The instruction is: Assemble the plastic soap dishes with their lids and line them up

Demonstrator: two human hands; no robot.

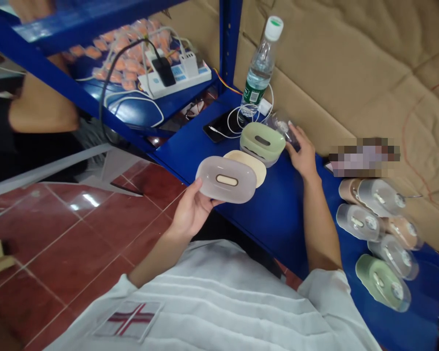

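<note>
My left hand grips a grey oval soap dish by its near left edge, thumb on the rim and fingers underneath. The dish is tilted toward me, showing a slot in its middle. Behind it, partly covered, is a cream oval piece. Beyond these, a light green soap dish sits on a whitish base on the blue table. To its right, my right hand has its thumb and fingers around a clear plastic cover with a white sticker; the hand partly hides the cover.
Several soap dishes in clear covers stand at the right. A water bottle, a phone and a white cable are at the back. Behind a blue rack post, a power strip lies near orange packets. Another person's arm shows at left.
</note>
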